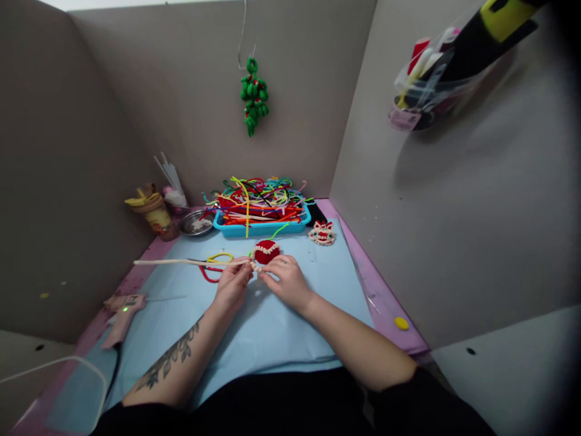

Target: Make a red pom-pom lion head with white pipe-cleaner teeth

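Between my two hands is a cream pipe cleaner point(181, 262), its straight length pointing left and its other end bent into small crimps. My left hand point(235, 280) pinches it near the start of the crimped part. The fingers of my right hand point(287, 280) close on the crimped end. Just beyond my fingers lies a round red piece point(267, 251) with a wavy cream trim across it. Scissors point(211, 272) with red and yellow handles lie behind my left hand, partly covered by the pipe cleaner and hand.
A blue basket point(263, 231) heaped with coloured pipe cleaners stands at the back. Right of it lies a red-and-cream lion-like face point(322, 233). A pink glue gun point(124, 315), its light green, rests at left near a metal dish point(196, 224). Grey partitions enclose the table.
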Demonstrator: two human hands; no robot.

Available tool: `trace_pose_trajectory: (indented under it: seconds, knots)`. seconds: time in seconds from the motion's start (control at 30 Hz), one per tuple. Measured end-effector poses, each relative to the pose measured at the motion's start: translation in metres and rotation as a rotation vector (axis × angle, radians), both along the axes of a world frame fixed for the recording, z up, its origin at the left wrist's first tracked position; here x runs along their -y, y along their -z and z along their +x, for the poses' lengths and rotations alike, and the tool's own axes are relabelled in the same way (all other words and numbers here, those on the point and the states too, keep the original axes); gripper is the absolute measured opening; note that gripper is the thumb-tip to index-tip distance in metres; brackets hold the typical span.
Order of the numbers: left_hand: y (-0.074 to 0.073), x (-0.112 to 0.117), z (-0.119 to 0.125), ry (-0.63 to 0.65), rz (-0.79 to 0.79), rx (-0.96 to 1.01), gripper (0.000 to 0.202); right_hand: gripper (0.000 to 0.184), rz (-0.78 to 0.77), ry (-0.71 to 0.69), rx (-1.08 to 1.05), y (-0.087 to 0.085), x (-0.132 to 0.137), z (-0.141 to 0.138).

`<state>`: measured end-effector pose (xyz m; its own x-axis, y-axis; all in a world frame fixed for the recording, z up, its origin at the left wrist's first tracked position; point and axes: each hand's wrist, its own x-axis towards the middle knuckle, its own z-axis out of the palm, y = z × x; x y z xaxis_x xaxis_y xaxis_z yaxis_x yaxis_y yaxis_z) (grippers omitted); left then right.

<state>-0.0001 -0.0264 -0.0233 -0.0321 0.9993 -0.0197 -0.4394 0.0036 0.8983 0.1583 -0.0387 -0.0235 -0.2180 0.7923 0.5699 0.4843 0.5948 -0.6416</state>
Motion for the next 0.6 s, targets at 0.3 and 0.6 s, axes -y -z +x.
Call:
trace_pose_trajectory:
  seconds: [0.3, 0.6]
  knots:
    - [0.0005, 0.0006, 0.0007, 0.042, 0.002, 0.034, 0.03, 0.032, -0.758, -0.464, -0.592, 0.0084, -0.0106, -0.0023]
    - [0.0044, -0.0003, -0.0044, 0.032, 0.104, -0.155, 0.03, 0.053, -1.007, -0.65, -0.578, 0.0019, -0.0102, 0.0011]
